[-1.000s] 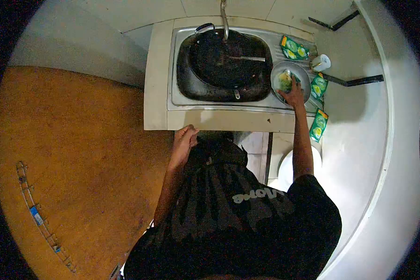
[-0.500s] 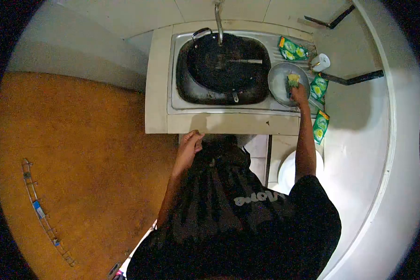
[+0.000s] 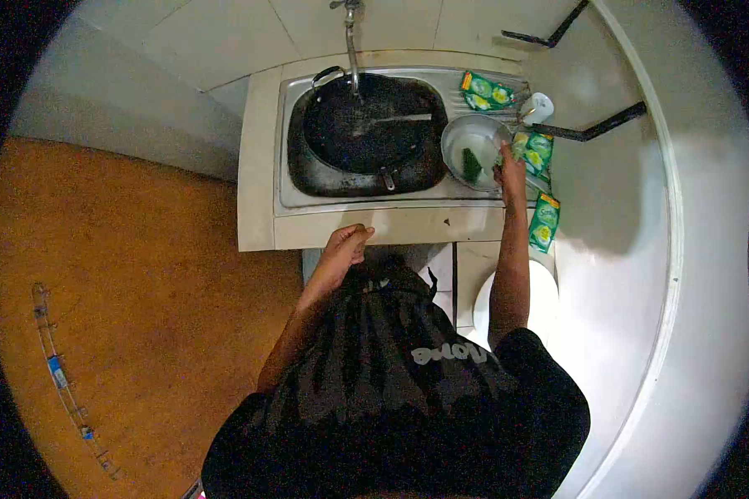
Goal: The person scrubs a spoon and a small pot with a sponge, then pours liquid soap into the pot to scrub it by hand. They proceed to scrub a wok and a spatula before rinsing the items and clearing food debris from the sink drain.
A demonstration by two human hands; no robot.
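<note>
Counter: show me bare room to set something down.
Bare: the left strip beside the sink, and the front strip between left hand and right forearm, save a dark speck. Crowded: the drainboard, with bowl, packets and right hand.

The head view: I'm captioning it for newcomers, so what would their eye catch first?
Probably the big black pan in the steel sink, below the tap. Next, the right hand at the near right edge of a round metal dish with something dark green inside. Bright green packets lie beyond the dish and to its right.
</note>
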